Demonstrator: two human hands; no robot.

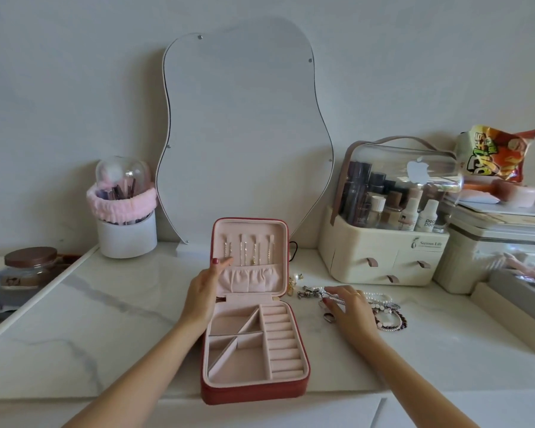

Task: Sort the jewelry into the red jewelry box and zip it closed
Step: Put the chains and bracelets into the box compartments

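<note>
Jewelry box: red, open on your tabletop, lid upright.
Left hand: your relaxed fingers steady the lid's edge.
Right hand: your fingers pinch a chain from the jewelry pile beside it.

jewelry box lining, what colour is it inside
Pale pink inside the jewelry box, with a red outer shell; seen in the head view.
</note>
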